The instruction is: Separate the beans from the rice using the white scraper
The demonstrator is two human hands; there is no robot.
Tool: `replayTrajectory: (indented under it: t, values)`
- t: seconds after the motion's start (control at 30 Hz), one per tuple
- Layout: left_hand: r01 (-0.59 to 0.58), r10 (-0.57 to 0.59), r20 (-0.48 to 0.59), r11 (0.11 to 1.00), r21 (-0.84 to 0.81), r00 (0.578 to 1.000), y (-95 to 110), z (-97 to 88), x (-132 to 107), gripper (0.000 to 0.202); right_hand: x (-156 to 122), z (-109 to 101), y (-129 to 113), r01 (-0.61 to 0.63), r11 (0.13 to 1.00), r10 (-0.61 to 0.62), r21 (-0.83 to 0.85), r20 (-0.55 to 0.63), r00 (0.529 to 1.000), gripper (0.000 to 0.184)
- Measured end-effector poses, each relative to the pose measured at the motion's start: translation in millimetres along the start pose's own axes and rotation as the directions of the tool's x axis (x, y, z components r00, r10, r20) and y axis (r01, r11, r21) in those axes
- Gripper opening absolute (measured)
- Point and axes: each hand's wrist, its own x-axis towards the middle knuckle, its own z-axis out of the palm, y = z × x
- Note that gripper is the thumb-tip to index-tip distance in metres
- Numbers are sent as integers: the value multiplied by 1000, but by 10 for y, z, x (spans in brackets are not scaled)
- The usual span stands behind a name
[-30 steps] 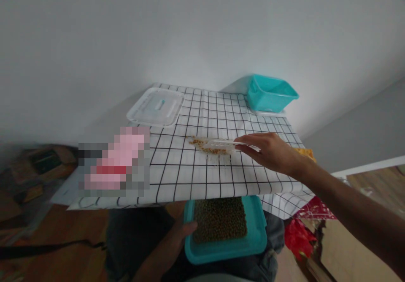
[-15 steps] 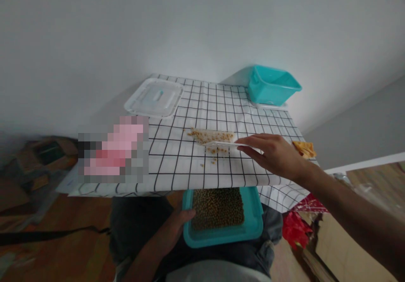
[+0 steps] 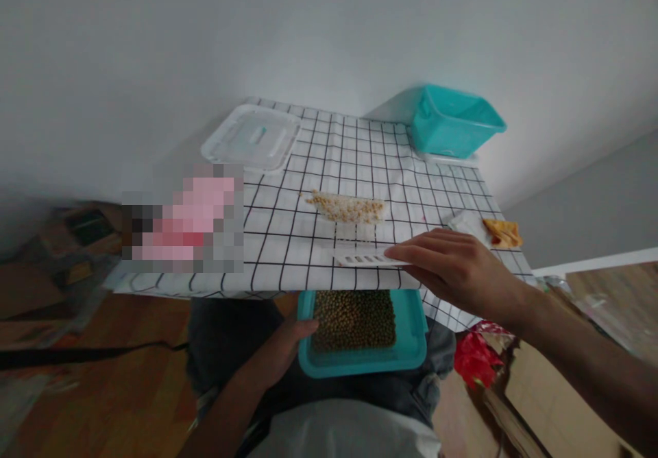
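My right hand [image 3: 447, 262] is closed on a thin white slotted plastic piece [image 3: 362, 260], held low over the near part of the checked tablecloth [image 3: 329, 276]. Beyond it lies a band of small yellowish beans or grains [image 3: 349, 209] on the cloth. Below the table's front edge, my left hand [image 3: 285, 348] grips the left rim of a teal tray [image 3: 360, 367], its thumb over the rim. Many brown and greenish beans [image 3: 354, 324] cover much of the tray's bottom. The tray's far edge is hidden under the table edge.
A clear plastic lid [image 3: 251, 136] lies at the back left, a teal bin [image 3: 457, 123] stands at the back right. A blurred-out pink item [image 3: 190, 221] is at the left. A crumpled orange-yellow cloth or wrapper [image 3: 502, 232] lies near the right edge. Red plastic [image 3: 478, 358] is on the floor.
My right hand has drawn the slotted piece away from the band of beans toward the table's front edge. The loose beans nearest me on the cloth no longer show. The view has tilted slightly down.
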Motion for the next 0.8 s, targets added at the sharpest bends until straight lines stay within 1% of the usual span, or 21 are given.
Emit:
replayTrajectory:
  t: [0.17, 0.3, 0.4, 0.53, 0.63, 0.7, 0.8]
  values:
    - [-4, 4, 12, 1000, 12, 1000, 3, 25, -8, 45, -49, -6, -63, 13, 1000, -13, 16, 23, 1000, 29]
    - [8, -8, 35, 1000, 9, 999, 22, 46, -6, 49, -102, -29, -133, 10, 999, -12, 33, 63, 998, 31]
    - [9, -9, 51, 1000, -2, 999, 19, 30, 5, 51, -146, -30, -177, 25, 999, -28, 45, 60, 998, 33]
    - [-5, 5, 62, 1000, -4, 998, 2, 7, 13, 50, -235, -33, -250, 55, 997, -58, 50, 60, 996, 36]
    - [13, -12, 74, 1000, -15, 997, -9, -6, 16, 50, -298, -54, -296, 62, 997, -65, 49, 66, 996, 37]
    - [19, -19, 65, 1000, -11, 998, -10, -13, 15, 49, -316, -69, -291, 43, 998, -46, 55, 59, 997, 38]
    - [15, -16, 47, 1000, 17, 999, 0, -9, 10, 49, -304, -69, -205, -22, 998, 20, 61, 21, 1000, 37]
